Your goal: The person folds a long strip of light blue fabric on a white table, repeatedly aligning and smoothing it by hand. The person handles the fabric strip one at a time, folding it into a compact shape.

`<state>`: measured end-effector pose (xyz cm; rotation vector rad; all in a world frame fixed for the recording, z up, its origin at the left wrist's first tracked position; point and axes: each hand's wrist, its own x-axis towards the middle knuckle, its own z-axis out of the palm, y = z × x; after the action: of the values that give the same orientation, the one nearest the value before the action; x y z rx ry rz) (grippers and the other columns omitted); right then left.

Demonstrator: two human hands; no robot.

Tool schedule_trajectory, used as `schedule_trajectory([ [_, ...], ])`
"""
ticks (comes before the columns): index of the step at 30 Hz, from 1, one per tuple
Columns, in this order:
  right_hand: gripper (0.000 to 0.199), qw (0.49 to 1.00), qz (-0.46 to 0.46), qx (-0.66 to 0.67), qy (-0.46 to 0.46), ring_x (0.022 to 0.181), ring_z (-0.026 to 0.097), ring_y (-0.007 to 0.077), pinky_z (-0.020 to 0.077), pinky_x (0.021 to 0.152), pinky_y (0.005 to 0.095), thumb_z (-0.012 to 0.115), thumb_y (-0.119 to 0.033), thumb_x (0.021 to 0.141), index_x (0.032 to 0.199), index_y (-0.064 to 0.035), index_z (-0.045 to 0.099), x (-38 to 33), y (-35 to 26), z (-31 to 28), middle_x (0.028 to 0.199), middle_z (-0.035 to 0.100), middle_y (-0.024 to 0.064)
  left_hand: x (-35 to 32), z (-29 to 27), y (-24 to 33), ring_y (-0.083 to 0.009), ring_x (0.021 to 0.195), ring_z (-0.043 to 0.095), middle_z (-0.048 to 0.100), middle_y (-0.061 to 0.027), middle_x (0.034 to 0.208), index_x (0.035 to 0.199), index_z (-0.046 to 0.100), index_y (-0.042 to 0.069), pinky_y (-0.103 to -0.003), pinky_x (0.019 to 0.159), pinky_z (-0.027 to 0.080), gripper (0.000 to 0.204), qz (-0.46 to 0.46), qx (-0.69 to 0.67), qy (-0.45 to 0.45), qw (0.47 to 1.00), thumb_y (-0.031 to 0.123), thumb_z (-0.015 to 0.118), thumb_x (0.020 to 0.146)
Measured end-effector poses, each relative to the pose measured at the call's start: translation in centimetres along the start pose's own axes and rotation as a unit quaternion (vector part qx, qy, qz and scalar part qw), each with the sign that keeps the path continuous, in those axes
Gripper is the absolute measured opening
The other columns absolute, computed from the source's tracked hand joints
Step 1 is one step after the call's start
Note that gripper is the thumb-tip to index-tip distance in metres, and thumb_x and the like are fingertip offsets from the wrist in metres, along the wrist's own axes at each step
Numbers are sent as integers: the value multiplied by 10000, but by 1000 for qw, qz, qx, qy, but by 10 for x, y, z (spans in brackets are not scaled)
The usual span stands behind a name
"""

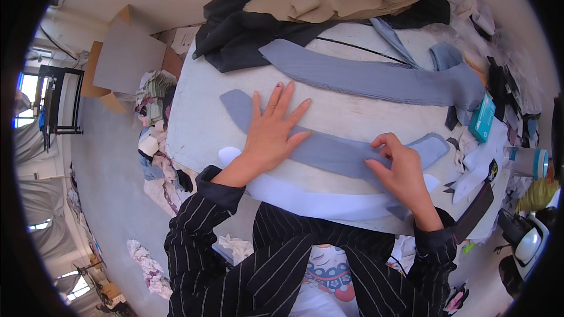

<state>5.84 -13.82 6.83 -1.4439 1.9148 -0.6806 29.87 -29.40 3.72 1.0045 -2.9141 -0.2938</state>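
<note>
A blue-grey curved fabric strip, shaped like a collar piece [335, 151], lies flat across the table in front of me. My left hand [271, 132] is spread on its left part, palm down, fingers apart. Over the strip's right part is my right hand [399, 167], its fingers bent, with a gap between thumb and forefinger and nothing visible in them. Closer to my lap, a white curved strip [317, 202] runs along the table's near edge, partly beneath my left wrist and right hand. Farther back rests a layered stack of blue-grey strips [376, 79].
Black cloth [235, 38] and beige fabric pieces [346, 1] cover the far end of the pale table [197, 82]. Toward the right are a turquoise box [482, 118], scraps and a clear container [527, 162]. Fabric heaps [154, 100] and a cardboard box [126, 61] stand left.
</note>
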Motion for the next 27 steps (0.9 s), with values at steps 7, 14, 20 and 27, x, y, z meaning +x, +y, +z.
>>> schedule_trajectory([
  [7,348,999,22,-30,38,667,636,312,473,599,390,748,-117,770,1064,-97,563,-8,18,-17,741,623,105,2,0,-2,-338,1476,153,193,-149,1595,1468,426,203,-596,1162,40,621,7,2,-10,1000,506,506,932],
  [14,354,995,-1,-58,77,670,645,317,483,602,392,749,-122,776,1074,-108,558,-5,23,-5,739,628,110,7,-9,16,-336,1481,147,186,-166,1593,1477,401,192,-607,1159,42,659,40,19,-37,998,513,531,917],
  [20,347,996,11,-55,64,639,612,261,472,598,348,755,-102,756,1053,-86,575,-6,20,-10,721,601,88,22,17,65,-310,1484,151,178,-149,1600,1483,380,196,-613,1159,32,742,169,-54,-44,983,578,551,871],
  [27,340,997,36,29,61,666,535,119,450,637,271,728,-53,735,1046,-38,589,-31,44,-58,715,551,34,26,12,64,-307,1484,145,170,-138,1604,1491,369,180,-587,1170,35,774,174,-31,-75,981,624,508,873],
])
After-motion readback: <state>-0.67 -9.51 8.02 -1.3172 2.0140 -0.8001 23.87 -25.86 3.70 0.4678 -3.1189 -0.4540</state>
